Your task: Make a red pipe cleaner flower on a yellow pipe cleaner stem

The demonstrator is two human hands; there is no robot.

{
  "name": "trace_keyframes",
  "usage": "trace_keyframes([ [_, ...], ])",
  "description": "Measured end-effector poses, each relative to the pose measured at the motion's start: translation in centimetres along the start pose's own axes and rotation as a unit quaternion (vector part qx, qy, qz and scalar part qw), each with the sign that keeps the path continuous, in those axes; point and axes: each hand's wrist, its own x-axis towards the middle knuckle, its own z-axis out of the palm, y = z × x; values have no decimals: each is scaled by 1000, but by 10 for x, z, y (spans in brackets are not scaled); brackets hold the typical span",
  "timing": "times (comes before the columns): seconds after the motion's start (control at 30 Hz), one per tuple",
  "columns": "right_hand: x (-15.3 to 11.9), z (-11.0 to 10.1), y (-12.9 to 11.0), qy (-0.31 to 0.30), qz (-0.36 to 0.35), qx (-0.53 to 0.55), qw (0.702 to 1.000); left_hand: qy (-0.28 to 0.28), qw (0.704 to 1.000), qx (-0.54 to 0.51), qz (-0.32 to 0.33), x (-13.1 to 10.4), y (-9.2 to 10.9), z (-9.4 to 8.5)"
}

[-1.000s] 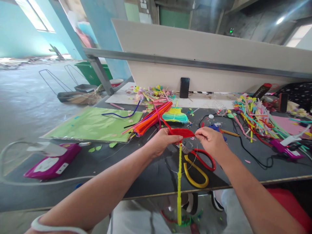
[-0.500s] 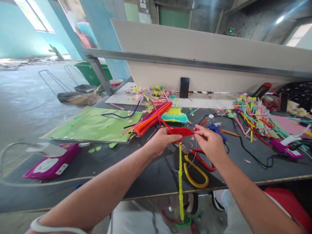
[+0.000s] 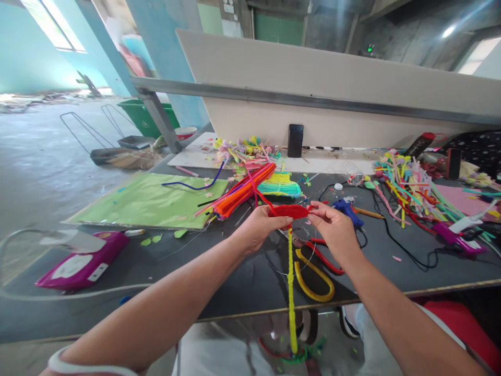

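Between my hands is a red oval piece shaped from fuzzy pipe cleaner (image 3: 291,211). My left hand (image 3: 263,225) pinches its left end between thumb and fingers. The fingertips of my right hand (image 3: 332,225) are closed on the right end. From beneath the red piece a yellow pipe-cleaner stem (image 3: 291,292) hangs down past the table edge, with green bits at its lower end. A red strand runs up and left from my left hand toward a bundle of orange and red pipe cleaners (image 3: 245,192). Below my hands lie scissors with red and yellow handles (image 3: 314,277).
On the left are a green sheet (image 3: 148,201) and a purple tissue pack (image 3: 84,261). Behind the bundle are a yellow and teal bundle (image 3: 279,187) and an upright phone (image 3: 295,141). To the right lie a blue glue gun (image 3: 348,210) and a pile of pipe-cleaner pieces (image 3: 410,183).
My right hand has shifted slightly left along the right end of the red piece. My left hand keeps its hold, and the yellow stem's lower end has swung slightly right.
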Motion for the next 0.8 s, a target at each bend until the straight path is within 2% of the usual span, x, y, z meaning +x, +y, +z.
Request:
trace_keyframes([
  [0.13, 2, -1, 2, -12, 28, 59, 998, 3, 1000, -2, 12, -1, 1, 1],
  [0.27, 4, -5, 2, -38, 39, 74, 996, 9, 1000, -3, 16, 0, 1, 1],
  [0.37, 3, -5, 1, -51, 11, 34, 998, 12, 1000, -9, 18, 0, 1, 2],
  [0.57, -5, 5, 1, 4, -33, -40, 999, 12, 999, -25, 20, -1, 1, 2],
  [0.73, -10, 6, 5, 19, -110, -100, 989, 19, 999, -24, 19, 0, 2, 2],
  [0.8, -10, 6, 4, 18, -120, -135, 983, 23, 999, -24, 17, 0, 1, 2],
])
